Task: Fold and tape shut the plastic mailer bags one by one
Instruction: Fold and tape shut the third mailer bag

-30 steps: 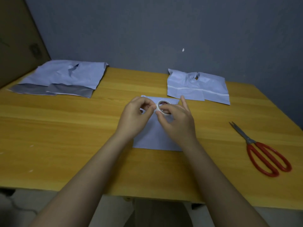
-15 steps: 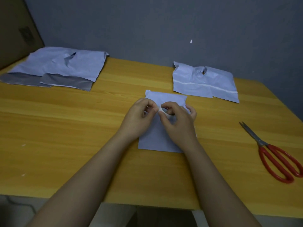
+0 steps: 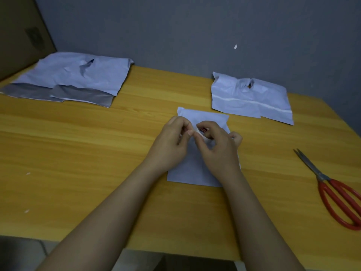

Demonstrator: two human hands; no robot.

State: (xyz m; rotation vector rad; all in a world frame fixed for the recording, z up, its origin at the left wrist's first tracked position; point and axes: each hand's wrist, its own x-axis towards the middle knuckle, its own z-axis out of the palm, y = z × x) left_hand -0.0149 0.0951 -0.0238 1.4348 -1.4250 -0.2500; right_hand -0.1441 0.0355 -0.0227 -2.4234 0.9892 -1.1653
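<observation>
My right hand point(image 3: 218, 147) gripped the tape roll point(image 3: 203, 133) over the folded mailer point(image 3: 205, 118); my left hand point(image 3: 172, 141) pinched its end. Best pulled slowly, kept taut.

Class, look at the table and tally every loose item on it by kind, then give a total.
Folded mailer bag under the hands: 1
Taped mailer bags, back right: 2
Unfolded mailer bags, back left: 2 showing
Tape roll: 1
Red-handled scissors: 1
Total: 7

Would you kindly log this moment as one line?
hands: left, right on tape roll | folded mailer beneath | scissors idle
</observation>
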